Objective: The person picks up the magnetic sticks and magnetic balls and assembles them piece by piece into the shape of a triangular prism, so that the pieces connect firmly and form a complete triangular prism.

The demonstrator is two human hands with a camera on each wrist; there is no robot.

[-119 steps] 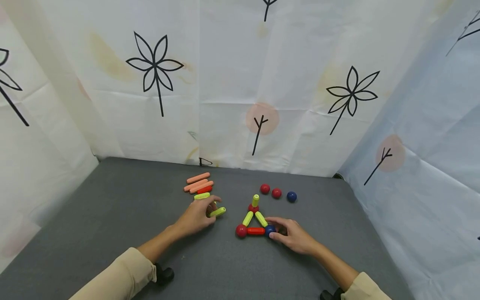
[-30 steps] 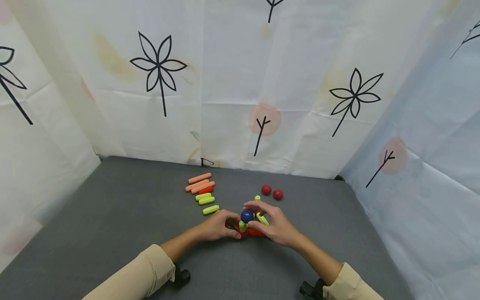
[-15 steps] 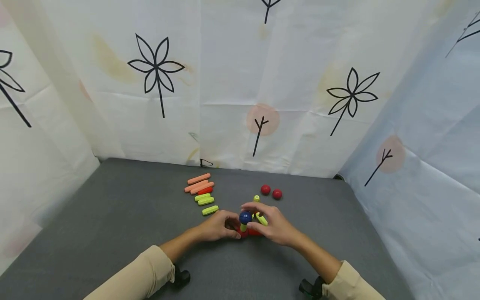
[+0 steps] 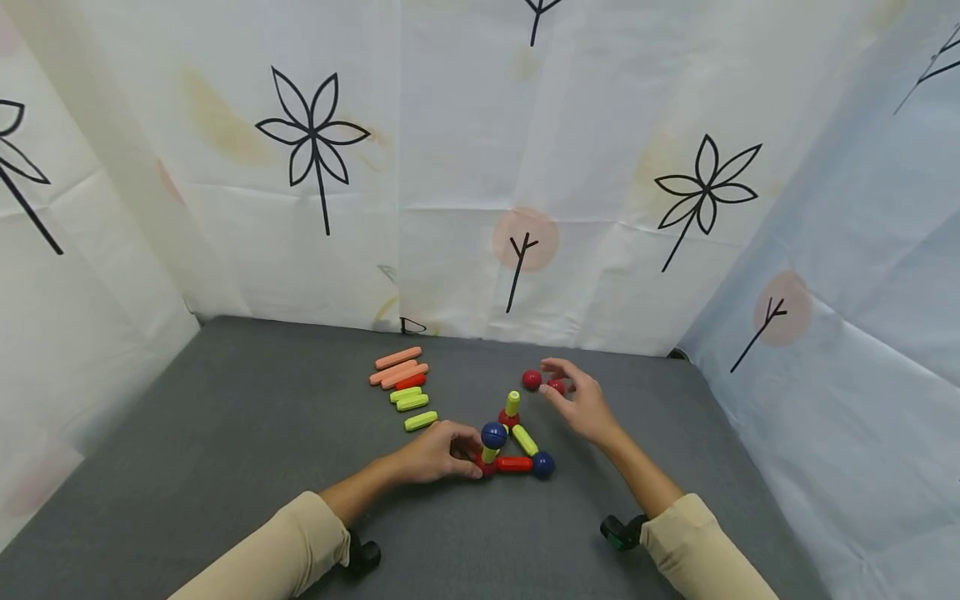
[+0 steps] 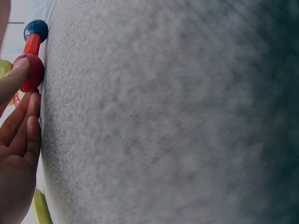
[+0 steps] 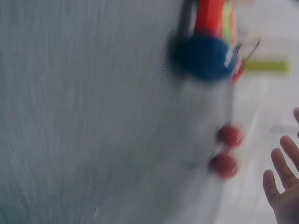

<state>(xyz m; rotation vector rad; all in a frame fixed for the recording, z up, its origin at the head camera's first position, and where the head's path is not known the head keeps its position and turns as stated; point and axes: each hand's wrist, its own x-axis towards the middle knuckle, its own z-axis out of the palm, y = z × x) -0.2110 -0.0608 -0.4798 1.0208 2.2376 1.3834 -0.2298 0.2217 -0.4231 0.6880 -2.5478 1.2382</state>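
A triangle of coloured balls and short rods lies on the table. My left hand (image 4: 444, 452) pinches its left red ball (image 5: 33, 73) between thumb and fingers. From that ball a yellow-green rod stands up with a blue ball (image 4: 494, 435) on top. A red rod (image 4: 514, 463) runs to another blue ball (image 4: 543, 464) at the right corner. At the back corner, a red ball (image 4: 509, 418) bears an upright yellow-green rod (image 4: 513, 403). Behind the triangle my right hand (image 4: 587, 408), fingers spread, hovers over two loose red balls (image 4: 532, 380), partly covering one; it holds nothing.
Left of the triangle lie several orange rods (image 4: 397, 357), a red rod (image 4: 411, 381) and several yellow-green rods (image 4: 421, 421) on the grey table (image 4: 285, 400). A white patterned cloth (image 4: 450, 167) hangs along the back and sides.
A yellow-green rod was brought to the left corner by the left hand, and a blue ball was set on it. The right hand has just let go of that ball and moved back and right.
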